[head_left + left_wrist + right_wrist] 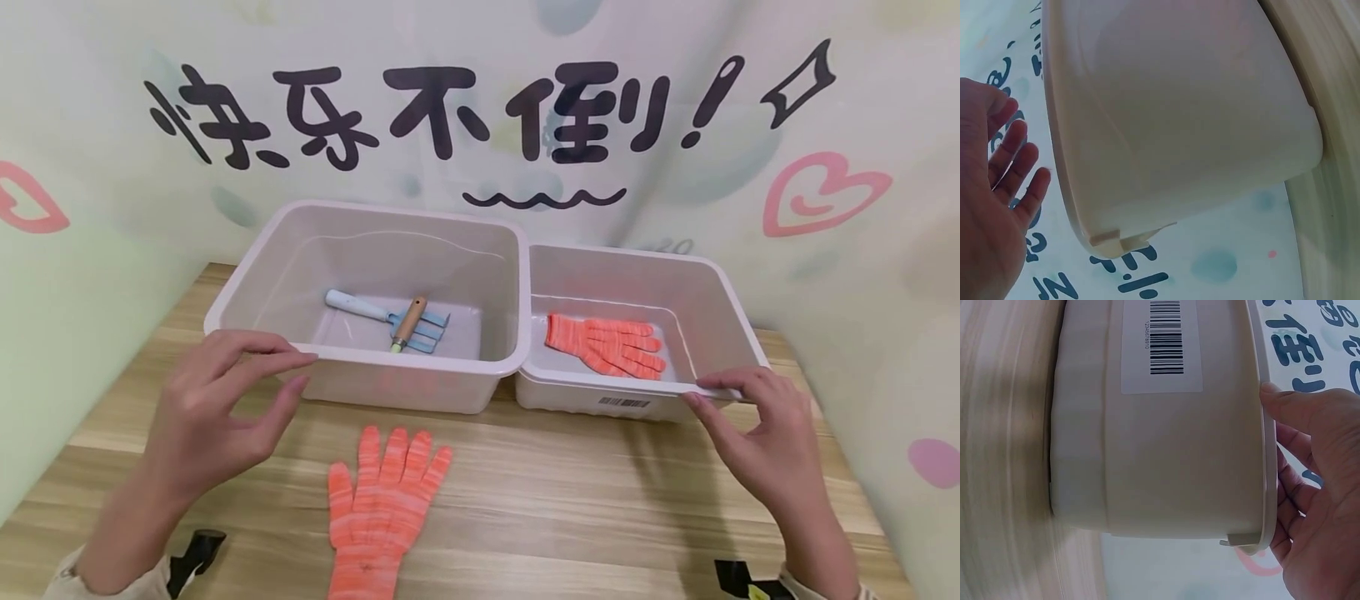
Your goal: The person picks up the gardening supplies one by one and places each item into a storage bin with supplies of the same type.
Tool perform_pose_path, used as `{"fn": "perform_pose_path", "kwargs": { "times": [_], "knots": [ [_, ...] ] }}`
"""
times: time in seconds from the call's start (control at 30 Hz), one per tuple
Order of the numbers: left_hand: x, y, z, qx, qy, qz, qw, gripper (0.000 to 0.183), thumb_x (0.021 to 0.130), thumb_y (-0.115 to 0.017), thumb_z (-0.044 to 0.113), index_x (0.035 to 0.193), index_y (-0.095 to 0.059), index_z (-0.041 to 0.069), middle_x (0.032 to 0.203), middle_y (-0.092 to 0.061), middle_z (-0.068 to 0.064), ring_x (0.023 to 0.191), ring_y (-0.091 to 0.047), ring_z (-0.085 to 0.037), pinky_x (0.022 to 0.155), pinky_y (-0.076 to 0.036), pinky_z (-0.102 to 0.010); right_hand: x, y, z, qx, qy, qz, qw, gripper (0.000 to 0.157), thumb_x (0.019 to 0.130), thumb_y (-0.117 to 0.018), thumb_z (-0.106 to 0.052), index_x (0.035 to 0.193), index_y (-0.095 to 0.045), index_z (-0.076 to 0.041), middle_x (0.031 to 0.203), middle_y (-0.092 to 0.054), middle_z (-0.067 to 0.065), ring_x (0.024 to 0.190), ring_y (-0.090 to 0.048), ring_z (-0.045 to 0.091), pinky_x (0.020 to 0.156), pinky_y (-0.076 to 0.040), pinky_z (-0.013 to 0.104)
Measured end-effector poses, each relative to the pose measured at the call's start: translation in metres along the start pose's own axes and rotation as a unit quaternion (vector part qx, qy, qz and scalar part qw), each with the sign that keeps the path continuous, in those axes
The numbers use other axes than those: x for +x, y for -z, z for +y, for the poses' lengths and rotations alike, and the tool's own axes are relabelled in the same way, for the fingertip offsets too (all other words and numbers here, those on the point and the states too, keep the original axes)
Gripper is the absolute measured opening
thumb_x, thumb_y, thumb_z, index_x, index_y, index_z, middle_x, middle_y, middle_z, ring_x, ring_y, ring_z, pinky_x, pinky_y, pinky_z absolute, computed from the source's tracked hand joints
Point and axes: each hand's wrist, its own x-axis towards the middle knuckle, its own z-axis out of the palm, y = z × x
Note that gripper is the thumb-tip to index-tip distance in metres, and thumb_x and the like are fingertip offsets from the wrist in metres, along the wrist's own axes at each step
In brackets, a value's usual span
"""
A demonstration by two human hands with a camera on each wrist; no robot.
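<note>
My right hand (772,433) pinches the front rim of the right plastic bin (1185,462) near its right corner, thumb outside and fingers over the edge. Inside that bin lies an orange knit glove (607,343). By the front-left corner of the left plastic bin (405,385) is my left hand (217,408), fingers loosely bent; the left wrist view shows a gap between fingertips and rim. A blue hand rake (360,306) lies in the left bin, with a wooden-handled tool (410,321) across it, its tip hidden by the rim.
A second orange glove (378,508) lies flat on the wooden table (570,517) in front of the bins, fingers pointing away from me. The two bins stand side by side, rims meeting. A printed cloth backdrop (420,33) hangs behind and along both sides.
</note>
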Motion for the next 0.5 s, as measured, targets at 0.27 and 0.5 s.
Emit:
{"fn": "perform_pose_path", "kwargs": {
  "times": [0.27, 0.5],
  "knots": [
    [-0.005, -0.003, 0.006, -0.023, -0.012, -0.067, 0.9974, 0.041, 0.105, -0.061, 0.039, 0.095, -0.082, 0.005, 0.086, -0.074, -0.006, 0.079, -0.065, -0.015, 0.086, -0.047, -0.01, 0.0, 0.0, 0.0, -0.002, -0.003, 0.0, 1.0, 0.034, 0.066, -0.091, 0.008, 0.094, -0.076, -0.003, 0.1, -0.054, -0.039, 0.097, -0.045, -0.016, 0.089, -0.027, 0.024],
    [-0.02, -0.013, 0.012, -0.049, 0.029, -0.164, 0.9849, 0.027, 0.104, -0.064, 0.039, 0.103, -0.08, 0.017, 0.098, -0.074, 0.008, 0.091, -0.068, -0.007, 0.09, -0.051, -0.011, 0.0, -0.001, -0.001, -0.004, -0.009, -0.002, 1.0, 0.034, 0.067, -0.091, 0.008, 0.095, -0.076, -0.004, 0.1, -0.054, -0.039, 0.099, -0.044, -0.015, 0.09, -0.027, 0.024]
  ]
}}
